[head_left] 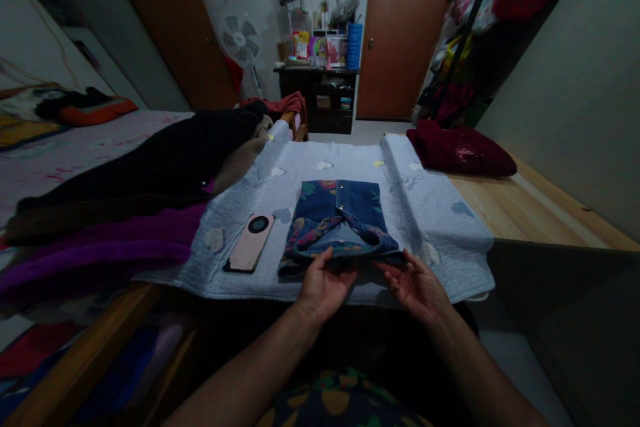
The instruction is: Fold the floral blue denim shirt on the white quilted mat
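A folded denim shirt [357,207] with a floral print and a short row of buttons lies on a light quilted cloth, its neck opening towards me. At its near edge, my left hand [327,285] has the thumb on top and the fingers tucked underneath. My right hand [414,285] pinches the near right corner, with its fingers partly beneath the fabric. Both palms face upward, and the shirt's near edge is slightly raised. To the left of the shirt, a pink phone [250,245] with a round black camera lies face down.
The quilted cloth [345,157] spans the surface before me. On the left are dark clothes [165,153] and a purple garment [150,237] on a bed. A maroon folded garment [460,150] sits on the wooden board [540,207] at right. A fan [241,39] stands behind.
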